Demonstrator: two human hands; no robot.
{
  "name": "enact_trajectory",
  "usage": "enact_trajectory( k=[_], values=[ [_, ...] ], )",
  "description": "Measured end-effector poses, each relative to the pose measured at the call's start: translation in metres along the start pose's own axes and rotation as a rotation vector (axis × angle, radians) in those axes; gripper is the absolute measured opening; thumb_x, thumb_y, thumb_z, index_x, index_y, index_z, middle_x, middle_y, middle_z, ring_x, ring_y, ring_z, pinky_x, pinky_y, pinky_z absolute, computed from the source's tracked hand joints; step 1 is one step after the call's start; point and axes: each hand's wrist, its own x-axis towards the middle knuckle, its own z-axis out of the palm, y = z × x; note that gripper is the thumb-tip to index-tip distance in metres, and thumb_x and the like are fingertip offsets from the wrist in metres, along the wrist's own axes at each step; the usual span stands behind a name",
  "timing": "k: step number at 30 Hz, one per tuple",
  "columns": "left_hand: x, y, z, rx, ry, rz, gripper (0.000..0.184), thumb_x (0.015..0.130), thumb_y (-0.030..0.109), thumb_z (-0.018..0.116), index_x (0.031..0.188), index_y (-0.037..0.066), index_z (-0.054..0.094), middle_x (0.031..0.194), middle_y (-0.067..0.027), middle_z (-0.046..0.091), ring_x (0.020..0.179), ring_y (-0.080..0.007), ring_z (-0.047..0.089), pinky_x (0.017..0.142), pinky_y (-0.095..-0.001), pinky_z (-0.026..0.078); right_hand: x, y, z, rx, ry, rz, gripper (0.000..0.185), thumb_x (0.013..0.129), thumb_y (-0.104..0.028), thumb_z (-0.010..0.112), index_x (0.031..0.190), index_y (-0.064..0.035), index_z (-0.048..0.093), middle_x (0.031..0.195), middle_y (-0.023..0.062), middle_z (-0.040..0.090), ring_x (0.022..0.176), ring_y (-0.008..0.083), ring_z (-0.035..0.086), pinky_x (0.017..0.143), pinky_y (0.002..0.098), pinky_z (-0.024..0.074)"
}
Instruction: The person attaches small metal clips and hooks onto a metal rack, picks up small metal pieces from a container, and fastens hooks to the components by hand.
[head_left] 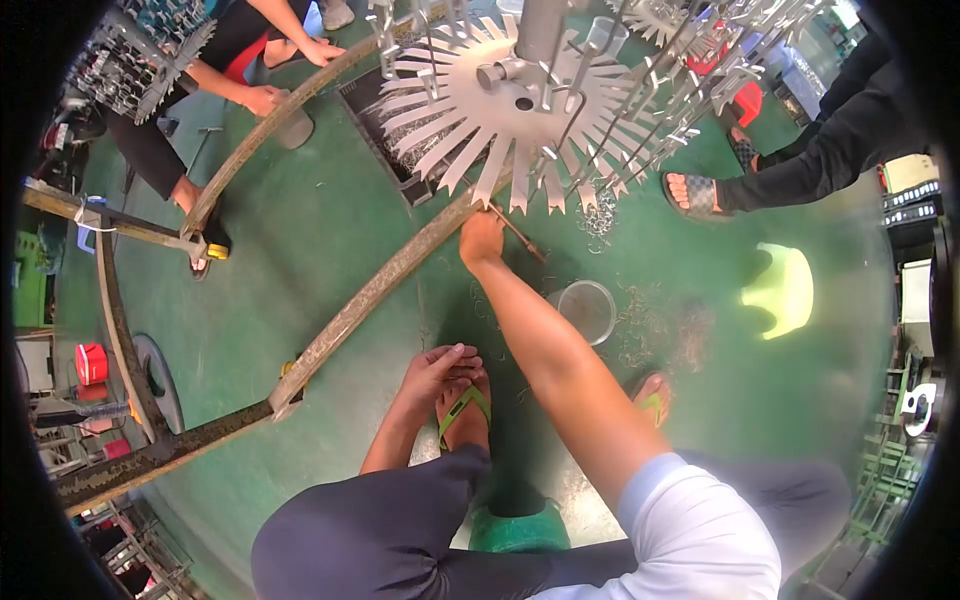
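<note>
At upper centre, a toothed metal wheel (460, 85) on an upright post (543, 30), with metal hooks (650, 125) hanging thickly over its right side. Just below the lower teeth, a right hand (484, 242), curled into a fist beside the end of a long curved beam (365, 290); right by the knuckles, a thin rod (522, 237), impossible to tell whether grasped. At lower centre, over a foot in a green flip-flop (467, 412), a left hand (432, 372), fingers bent and gathered near the thumb, impossible to tell whether around anything. In the way on the left of the wheel, a dark crate (412, 190) of metal bits; below the right teeth, a loose heap of small metal pieces (597, 222), then a clear tub (587, 312). At upper left, behind another curved beam (255, 135), a co-worker's hand on a cup (293, 130); at upper right, another person's sandalled foot (690, 192). At right, a yellow-green stool (785, 290). As edges, the long beam slanting down to a heavy bar (160, 465) at lower left. For moving, green floor (300, 240) left of that beam, and more between tub and stool.
</note>
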Motion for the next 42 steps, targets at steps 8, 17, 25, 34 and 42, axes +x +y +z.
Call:
enact_trajectory(
  k=[8,17,25,34,42],
  values=[
    [0.021,-0.006,-0.019,-0.146,0.064,0.116,0.045,0.103,0.030,0.065,0.128,-0.006,0.060,0.118,-0.0164,0.070,0.104,-0.0240,0.070,0.090,-0.0358,0.058,-0.045,-0.018,-0.102,0.577,-0.303,0.180,0.018,0.089,-0.008,0.068,0.103,0.0025,0.073,0.098,0.0197,0.075,0.094,0.0361,0.072,0.086,0.0442,0.0548],
    [0.013,-0.014,-0.003,-0.393,-0.093,0.244,0.040,0.103,0.020,0.065,0.128,-0.010,0.054,0.125,-0.0194,0.065,0.115,-0.0270,0.067,0.102,-0.0394,0.056,-0.156,-0.014,-0.200,1.365,-0.510,0.241,0.021,0.099,-0.015,0.070,0.108,0.0035,0.071,0.096,0.0040,0.072,0.085,0.0093,0.063,0.077,0.0280,0.0539],
    [0.008,-0.019,-0.007,-0.404,-0.001,0.235,0.025,0.101,0.015,0.067,0.116,-0.006,0.066,0.101,-0.0164,0.074,0.086,-0.0248,0.074,0.075,-0.0344,0.065,-0.062,0.048,-0.258,0.755,-0.060,-0.018,0.016,0.093,-0.011,0.068,0.103,0.0009,0.073,0.101,0.0154,0.075,0.095,0.0232,0.071,0.086,0.0362,0.0549],
    [0.038,-0.128,0.007,0.847,0.165,0.727,0.018,0.091,0.017,0.076,0.103,0.004,0.077,0.093,-0.0082,0.076,0.085,-0.0215,0.072,0.080,-0.0326,0.053,0.041,0.128,-0.147,0.071,-0.885,-0.359,0.041,0.087,-0.025,0.076,0.116,0.0026,0.070,0.100,0.0183,0.076,0.082,0.0309,0.074,0.080,0.0386,0.0588],
    [0.033,-0.109,0.018,0.906,0.309,0.843,0.014,0.090,0.015,0.076,0.099,0.004,0.076,0.090,-0.0105,0.074,0.083,-0.0274,0.070,0.075,-0.0376,0.052,0.060,0.150,-0.169,0.243,-0.736,-0.260,0.034,0.087,-0.020,0.071,0.114,0.0003,0.075,0.109,0.0213,0.076,0.100,0.0324,0.073,0.088,0.0405,0.0566]
  ],
)
